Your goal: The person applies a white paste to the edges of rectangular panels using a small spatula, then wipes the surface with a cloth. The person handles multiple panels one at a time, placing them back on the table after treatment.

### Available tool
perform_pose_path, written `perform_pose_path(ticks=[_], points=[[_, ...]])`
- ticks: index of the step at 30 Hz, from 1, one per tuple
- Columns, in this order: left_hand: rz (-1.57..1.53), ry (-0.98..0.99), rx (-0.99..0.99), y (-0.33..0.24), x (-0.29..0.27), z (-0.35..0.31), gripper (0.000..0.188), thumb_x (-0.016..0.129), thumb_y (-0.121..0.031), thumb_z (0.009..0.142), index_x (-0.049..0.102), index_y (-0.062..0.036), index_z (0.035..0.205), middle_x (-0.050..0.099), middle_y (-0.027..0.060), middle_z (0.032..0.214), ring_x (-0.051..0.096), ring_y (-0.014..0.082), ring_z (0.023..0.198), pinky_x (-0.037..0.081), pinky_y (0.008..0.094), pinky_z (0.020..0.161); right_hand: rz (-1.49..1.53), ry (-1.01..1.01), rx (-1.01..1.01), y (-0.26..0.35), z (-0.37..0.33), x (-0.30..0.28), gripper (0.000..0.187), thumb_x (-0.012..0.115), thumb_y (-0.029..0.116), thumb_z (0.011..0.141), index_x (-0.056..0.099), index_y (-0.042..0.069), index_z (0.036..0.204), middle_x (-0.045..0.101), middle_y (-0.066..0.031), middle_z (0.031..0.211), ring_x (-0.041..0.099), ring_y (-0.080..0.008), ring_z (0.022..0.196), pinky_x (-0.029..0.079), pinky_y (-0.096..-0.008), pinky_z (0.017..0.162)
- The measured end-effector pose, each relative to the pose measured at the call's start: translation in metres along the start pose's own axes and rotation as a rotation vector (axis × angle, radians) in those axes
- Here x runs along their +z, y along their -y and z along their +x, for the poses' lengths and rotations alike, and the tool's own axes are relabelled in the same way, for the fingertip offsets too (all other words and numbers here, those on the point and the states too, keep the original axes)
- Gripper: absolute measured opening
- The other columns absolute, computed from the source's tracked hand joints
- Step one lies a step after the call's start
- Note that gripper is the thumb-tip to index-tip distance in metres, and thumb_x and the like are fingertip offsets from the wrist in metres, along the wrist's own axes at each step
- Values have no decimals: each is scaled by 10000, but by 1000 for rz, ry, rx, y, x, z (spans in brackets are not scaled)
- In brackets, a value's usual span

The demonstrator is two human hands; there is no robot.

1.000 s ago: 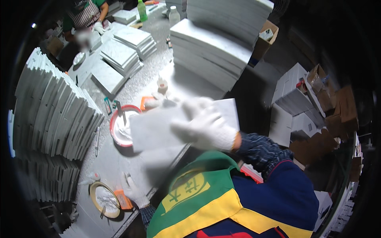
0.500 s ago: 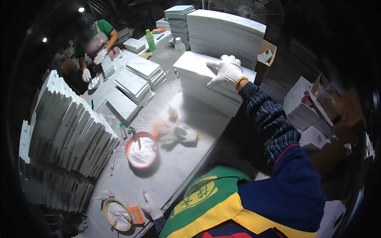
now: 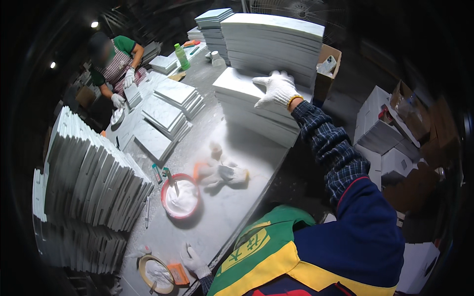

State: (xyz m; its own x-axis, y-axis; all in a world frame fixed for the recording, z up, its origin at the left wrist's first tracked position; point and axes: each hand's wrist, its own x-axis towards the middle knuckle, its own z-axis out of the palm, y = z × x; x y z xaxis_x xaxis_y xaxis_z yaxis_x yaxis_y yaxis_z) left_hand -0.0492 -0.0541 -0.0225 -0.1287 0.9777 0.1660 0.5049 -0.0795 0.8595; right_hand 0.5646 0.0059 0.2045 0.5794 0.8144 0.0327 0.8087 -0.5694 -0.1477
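My right hand [image 3: 277, 90], in a white knit glove, lies spread on top of a stack of white marbled slabs [image 3: 237, 84]. Its thumb points left and its fingers are apart. In a similar glove, my left hand [image 3: 194, 263] is at the table's near edge, fingers extended and holding nothing visible. Close to its left are an orange rectangular block [image 3: 178, 274] and a cream bowl of white powder or paste [image 3: 158, 274]. A red-rimmed bowl [image 3: 180, 211] holds more white material, with a scraper [image 3: 172, 181] standing in it. A loose white glove [image 3: 224, 175] lies beside that bowl.
Tall slab stacks stand at left [image 3: 91, 172] and behind my right hand [image 3: 274, 42]. Shorter tile piles [image 3: 165, 116] lie mid-table near a green bottle [image 3: 181, 56]. Across the table, a co-worker [image 3: 116, 69] handles tiles. Cardboard boxes [image 3: 375, 116] stand at right.
The whole view has shifted slightly. My right hand stays on the slab stack, its fingers a little differently placed. My left hand remains by the orange block.
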Motion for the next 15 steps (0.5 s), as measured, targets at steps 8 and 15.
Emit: perform_pose_path(ticks=[8,15], points=[[151,7,69,9,-2,2,322,594,-59,990,678,82,1267,711,212,1227,693,309,1101,555,397,980,-11,34,-20,9,-13,-15,996,903,602,599,582,323,1499,555,-230,1396,498,-427,1302,382,-541,1079],[104,30,83,12,-2,3,333,597,-60,991,669,91,1279,710,222,1231,693,311,1100,549,392,995,-83,-555,-408,78,-83,36,516,753,300,775,673,218,1278,638,-124,1195,515,-316,1208,334,-525,1036]])
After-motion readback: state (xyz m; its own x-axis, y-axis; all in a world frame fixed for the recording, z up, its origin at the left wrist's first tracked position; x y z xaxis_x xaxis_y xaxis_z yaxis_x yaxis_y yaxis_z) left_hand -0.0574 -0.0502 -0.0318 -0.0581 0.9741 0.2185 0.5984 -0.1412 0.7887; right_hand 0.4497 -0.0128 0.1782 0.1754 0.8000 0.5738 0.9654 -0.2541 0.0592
